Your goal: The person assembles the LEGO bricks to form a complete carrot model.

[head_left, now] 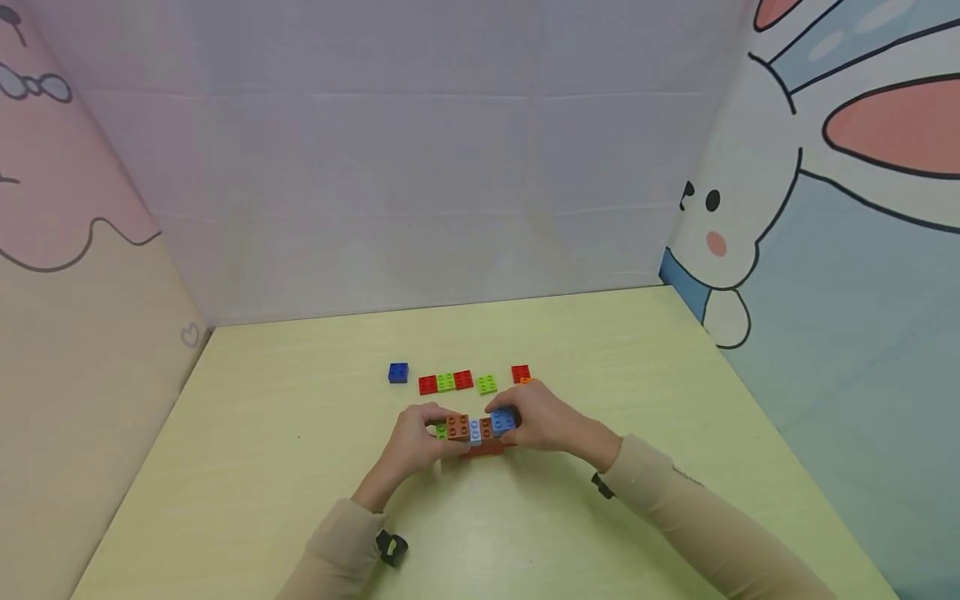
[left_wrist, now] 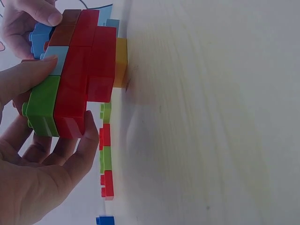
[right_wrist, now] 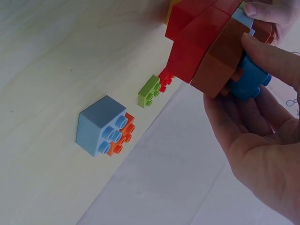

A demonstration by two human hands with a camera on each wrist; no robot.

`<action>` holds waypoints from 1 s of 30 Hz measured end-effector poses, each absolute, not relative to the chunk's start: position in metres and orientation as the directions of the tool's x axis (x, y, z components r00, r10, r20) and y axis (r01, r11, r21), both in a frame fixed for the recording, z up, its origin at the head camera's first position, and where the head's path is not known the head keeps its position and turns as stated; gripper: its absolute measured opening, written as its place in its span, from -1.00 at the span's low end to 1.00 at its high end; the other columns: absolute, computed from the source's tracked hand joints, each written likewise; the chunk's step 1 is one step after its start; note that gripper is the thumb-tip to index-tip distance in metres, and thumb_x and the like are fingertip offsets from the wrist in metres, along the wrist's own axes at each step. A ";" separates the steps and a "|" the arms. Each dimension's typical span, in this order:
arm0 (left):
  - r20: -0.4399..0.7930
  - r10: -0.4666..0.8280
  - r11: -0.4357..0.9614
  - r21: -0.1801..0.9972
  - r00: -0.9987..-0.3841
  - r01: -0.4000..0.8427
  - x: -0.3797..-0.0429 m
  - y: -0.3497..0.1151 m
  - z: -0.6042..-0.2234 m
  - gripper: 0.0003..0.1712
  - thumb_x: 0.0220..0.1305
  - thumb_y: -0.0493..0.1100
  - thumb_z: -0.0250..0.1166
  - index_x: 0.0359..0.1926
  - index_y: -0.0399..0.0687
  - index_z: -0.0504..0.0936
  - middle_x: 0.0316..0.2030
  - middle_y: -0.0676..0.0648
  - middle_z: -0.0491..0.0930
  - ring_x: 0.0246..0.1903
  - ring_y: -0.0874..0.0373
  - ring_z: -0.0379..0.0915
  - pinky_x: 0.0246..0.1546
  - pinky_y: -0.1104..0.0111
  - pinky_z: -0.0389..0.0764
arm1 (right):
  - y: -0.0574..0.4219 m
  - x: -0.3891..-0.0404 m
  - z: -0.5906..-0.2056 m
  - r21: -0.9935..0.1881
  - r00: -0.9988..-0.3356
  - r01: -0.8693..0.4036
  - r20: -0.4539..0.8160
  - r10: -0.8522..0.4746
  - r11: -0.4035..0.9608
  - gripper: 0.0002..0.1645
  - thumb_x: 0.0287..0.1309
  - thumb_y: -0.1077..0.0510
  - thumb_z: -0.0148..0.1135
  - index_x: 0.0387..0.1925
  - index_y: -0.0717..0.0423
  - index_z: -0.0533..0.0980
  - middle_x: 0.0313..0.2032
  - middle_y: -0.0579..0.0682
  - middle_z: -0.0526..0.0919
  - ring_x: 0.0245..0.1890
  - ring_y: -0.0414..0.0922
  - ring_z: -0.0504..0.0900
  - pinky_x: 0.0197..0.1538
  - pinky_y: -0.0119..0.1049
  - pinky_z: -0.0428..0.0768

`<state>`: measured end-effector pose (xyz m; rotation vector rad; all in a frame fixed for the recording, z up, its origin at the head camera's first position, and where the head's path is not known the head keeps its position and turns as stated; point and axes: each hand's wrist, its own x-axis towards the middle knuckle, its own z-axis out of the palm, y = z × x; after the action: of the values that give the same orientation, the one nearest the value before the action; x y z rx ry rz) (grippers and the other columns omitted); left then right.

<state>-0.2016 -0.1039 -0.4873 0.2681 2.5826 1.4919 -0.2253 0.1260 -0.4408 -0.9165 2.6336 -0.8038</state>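
Note:
Between the two hands is a built-up block of toy bricks, with red bricks [left_wrist: 75,86] in the middle and a yellow brick [left_wrist: 121,63] at the bottom. Its upper row has a green brick [left_wrist: 43,105], a light blue brick [head_left: 475,432] and brown bricks. My left hand [head_left: 412,437] grips the left end, thumb on the near side and fingers curled round behind. On top at that end sits a reddish-brown brick [head_left: 457,427]. At the other end my right hand [head_left: 547,421] pinches a blue brick [head_left: 502,421] lying on the upper row.
Behind the block, loose bricks lie on the pale table [head_left: 262,483]: a dark blue brick [head_left: 398,372], a red brick [head_left: 427,385], lime green bricks and more red ones. A grey-blue brick [right_wrist: 98,124] and an orange brick [right_wrist: 126,133] lie near the right hand. Walls rise behind and beside the table.

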 end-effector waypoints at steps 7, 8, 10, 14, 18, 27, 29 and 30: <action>-0.043 0.221 0.485 0.871 -0.974 0.072 -0.200 -0.104 -0.489 -0.63 -0.12 -0.12 0.58 -0.19 0.05 0.75 -0.27 0.11 0.58 -0.18 0.09 0.43 -0.22 0.23 0.49 | 0.124 -0.225 -0.441 -0.566 -0.788 -0.483 -0.051 -0.613 0.668 -0.57 -0.08 0.22 0.49 -0.07 0.09 0.64 -0.17 -0.12 0.63 -0.22 -0.18 0.50 -0.16 -0.32 0.52; -0.042 0.221 0.487 0.870 -0.974 0.072 -0.200 -0.104 -0.489 -0.63 -0.12 -0.11 0.58 -0.19 0.05 0.75 -0.27 0.11 0.58 -0.18 0.09 0.43 -0.21 0.23 0.49 | 0.124 -0.225 -0.441 -0.560 -0.791 -0.480 -0.057 -0.609 0.675 -0.56 -0.08 0.22 0.49 -0.07 0.09 0.64 -0.16 -0.12 0.63 -0.22 -0.18 0.50 -0.16 -0.33 0.52; -0.040 0.219 0.491 0.868 -0.975 0.075 -0.200 -0.104 -0.489 -0.62 -0.13 -0.11 0.58 -0.19 0.05 0.75 -0.27 0.11 0.58 -0.18 0.09 0.43 -0.22 0.23 0.49 | 0.122 -0.225 -0.442 -0.551 -0.795 -0.476 -0.064 -0.603 0.685 -0.56 -0.08 0.21 0.50 -0.07 0.08 0.65 -0.16 -0.13 0.63 -0.21 -0.18 0.50 -0.16 -0.34 0.51; -0.034 0.217 0.493 0.866 -0.975 0.080 -0.199 -0.105 -0.491 -0.62 -0.13 -0.10 0.59 -0.19 0.04 0.74 -0.28 0.12 0.57 -0.19 0.09 0.43 -0.23 0.23 0.49 | 0.120 -0.225 -0.443 -0.534 -0.800 -0.477 -0.064 -0.596 0.698 -0.57 -0.10 0.20 0.51 -0.09 0.09 0.65 -0.16 -0.12 0.63 -0.21 -0.18 0.50 -0.17 -0.35 0.51; -0.030 0.219 0.488 0.869 -0.975 0.083 -0.199 -0.104 -0.492 -0.62 -0.13 -0.11 0.58 -0.19 0.04 0.75 -0.28 0.12 0.58 -0.19 0.10 0.44 -0.23 0.24 0.49 | 0.119 -0.223 -0.443 -0.527 -0.807 -0.471 -0.066 -0.587 0.707 -0.57 -0.12 0.21 0.52 -0.10 0.08 0.66 -0.16 -0.11 0.63 -0.21 -0.18 0.50 -0.17 -0.33 0.51; -0.028 0.218 0.478 0.874 -0.976 0.081 -0.198 -0.105 -0.494 -0.63 -0.12 -0.12 0.58 -0.19 0.04 0.75 -0.28 0.12 0.58 -0.19 0.10 0.44 -0.19 0.20 0.48 | 0.119 -0.222 -0.445 -0.536 -0.812 -0.460 -0.071 -0.580 0.708 -0.57 -0.12 0.21 0.51 -0.10 0.07 0.66 -0.17 -0.12 0.62 -0.20 -0.17 0.49 -0.16 -0.32 0.51; -0.032 0.221 0.473 0.877 -0.975 0.079 -0.197 -0.105 -0.495 -0.64 -0.13 -0.14 0.58 -0.20 0.04 0.75 -0.29 0.11 0.58 -0.19 0.10 0.45 -0.18 0.19 0.48 | 0.119 -0.222 -0.445 -0.541 -0.813 -0.453 -0.076 -0.578 0.708 -0.57 -0.13 0.21 0.52 -0.11 0.08 0.66 -0.17 -0.12 0.62 -0.20 -0.17 0.49 -0.16 -0.30 0.51; -0.032 0.223 0.471 0.879 -0.974 0.079 -0.197 -0.105 -0.495 -0.64 -0.13 -0.15 0.58 -0.20 0.03 0.75 -0.29 0.11 0.59 -0.19 0.10 0.45 -0.17 0.19 0.48 | 0.119 -0.221 -0.445 -0.543 -0.813 -0.452 -0.076 -0.578 0.708 -0.57 -0.13 0.21 0.52 -0.11 0.08 0.66 -0.17 -0.11 0.62 -0.20 -0.16 0.49 -0.15 -0.29 0.51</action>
<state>-0.1970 -0.1049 -0.4952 0.2650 2.5696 1.5244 -0.2211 0.1192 -0.4448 -0.8208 2.6751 -0.7566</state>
